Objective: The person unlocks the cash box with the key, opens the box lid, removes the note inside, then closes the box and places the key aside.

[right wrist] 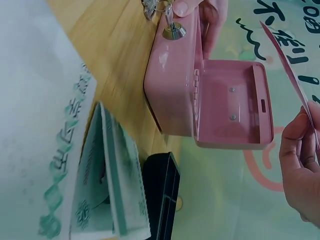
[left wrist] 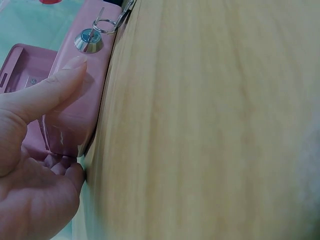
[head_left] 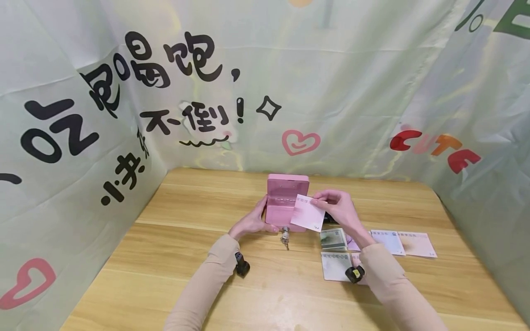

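A small pink metal cash box (head_left: pixel 287 187) stands on the table with its lid raised. My left hand (head_left: pixel 253 221) grips its left end; in the left wrist view the thumb (left wrist: pixel 60 85) lies on the front wall near the lock (left wrist: pixel 88 41), and the other fingers reach round the end. A key sits in that lock, with more keys (head_left: pixel 285 240) hanging from its ring. Between thumb and fingers my right hand (head_left: pixel 341 209) pinches a pink paper note (head_left: pixel 306 215), held up over the box's right side. The right wrist view shows this note nearly edge-on.
Right of the box lie several paper notes: a folded green one (head_left: pixel 333 239), a pale grey one (head_left: pixel 334 266), a blue one (head_left: pixel 388 242) and a pinkish-tan one (head_left: pixel 420 244). A black object (right wrist: pixel 161 192) is beside the box. Printed cloth (head_left: pixel 352 92) hangs behind the table.
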The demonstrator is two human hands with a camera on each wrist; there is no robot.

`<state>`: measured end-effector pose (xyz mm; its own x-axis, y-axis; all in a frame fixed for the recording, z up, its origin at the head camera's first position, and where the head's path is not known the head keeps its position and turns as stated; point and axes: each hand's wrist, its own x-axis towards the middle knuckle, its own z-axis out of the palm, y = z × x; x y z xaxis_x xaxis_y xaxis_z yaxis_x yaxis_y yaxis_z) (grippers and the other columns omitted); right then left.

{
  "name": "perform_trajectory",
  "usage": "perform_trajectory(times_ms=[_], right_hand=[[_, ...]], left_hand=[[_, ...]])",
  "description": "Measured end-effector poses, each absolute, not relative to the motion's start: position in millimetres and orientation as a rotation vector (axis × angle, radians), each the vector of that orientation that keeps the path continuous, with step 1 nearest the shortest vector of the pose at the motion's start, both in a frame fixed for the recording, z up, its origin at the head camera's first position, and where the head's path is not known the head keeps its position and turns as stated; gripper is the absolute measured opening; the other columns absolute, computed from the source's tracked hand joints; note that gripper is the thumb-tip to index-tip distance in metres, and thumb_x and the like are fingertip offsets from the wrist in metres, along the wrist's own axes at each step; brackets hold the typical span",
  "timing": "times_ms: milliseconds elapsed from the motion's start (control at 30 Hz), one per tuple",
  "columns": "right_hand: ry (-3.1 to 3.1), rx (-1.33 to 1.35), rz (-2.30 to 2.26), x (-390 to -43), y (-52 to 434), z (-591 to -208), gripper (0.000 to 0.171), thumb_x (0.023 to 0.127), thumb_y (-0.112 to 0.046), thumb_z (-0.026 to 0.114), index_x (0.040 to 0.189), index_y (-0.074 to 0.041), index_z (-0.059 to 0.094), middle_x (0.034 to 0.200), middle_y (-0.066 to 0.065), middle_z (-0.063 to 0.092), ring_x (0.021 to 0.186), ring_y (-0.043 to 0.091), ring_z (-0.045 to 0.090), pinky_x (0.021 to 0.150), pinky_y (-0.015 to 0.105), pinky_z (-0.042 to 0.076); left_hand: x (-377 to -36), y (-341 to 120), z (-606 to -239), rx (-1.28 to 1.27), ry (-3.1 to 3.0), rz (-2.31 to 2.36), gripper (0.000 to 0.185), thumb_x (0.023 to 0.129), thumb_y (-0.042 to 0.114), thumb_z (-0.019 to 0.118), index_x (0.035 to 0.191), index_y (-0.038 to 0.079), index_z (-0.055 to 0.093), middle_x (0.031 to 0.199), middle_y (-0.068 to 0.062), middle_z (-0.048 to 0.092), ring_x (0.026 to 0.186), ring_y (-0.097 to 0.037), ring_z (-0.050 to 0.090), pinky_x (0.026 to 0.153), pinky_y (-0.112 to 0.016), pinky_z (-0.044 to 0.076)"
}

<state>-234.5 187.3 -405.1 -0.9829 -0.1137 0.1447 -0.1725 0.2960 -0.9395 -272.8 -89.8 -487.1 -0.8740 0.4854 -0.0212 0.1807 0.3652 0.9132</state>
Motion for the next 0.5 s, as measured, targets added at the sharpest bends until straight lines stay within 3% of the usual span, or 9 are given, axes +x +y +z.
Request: perform_trajectory(times_ms=[233, 500], right_hand=[[-2.484, 0.216, 1.827, -225, 198, -407, 0.031, 0.089, -0.013, 0.076, 0.107, 0.011, 0.069, 0.075, -0.021, 0.069, 0.070, 0.000, 0.061, 0.065, 0.017, 0.053], [-2.481, 0.243, 1.826, -215, 216, -407, 0.021, 0.089, -0.015, 0.077, 0.100, 0.003, 0.073, 0.078, -0.020, 0.071, 0.072, -0.001, 0.063, 0.066, 0.016, 0.054]], left_hand=[[-273, -89, -487, 0.610, 2.356, 1.504, 0.125, 0.070, 0.006, 0.089, 0.163, 0.011, 0.005, 0.169, -0.021, 0.010, 0.156, -0.041, 0.013, 0.126, -0.064, 0.010], [-272, -89, -487, 0.596, 2.361, 1.504, 0.124, 0.071, 0.006, 0.088, 0.163, 0.010, 0.005, 0.169, -0.021, 0.010, 0.156, -0.040, 0.013, 0.127, -0.061, 0.009]])
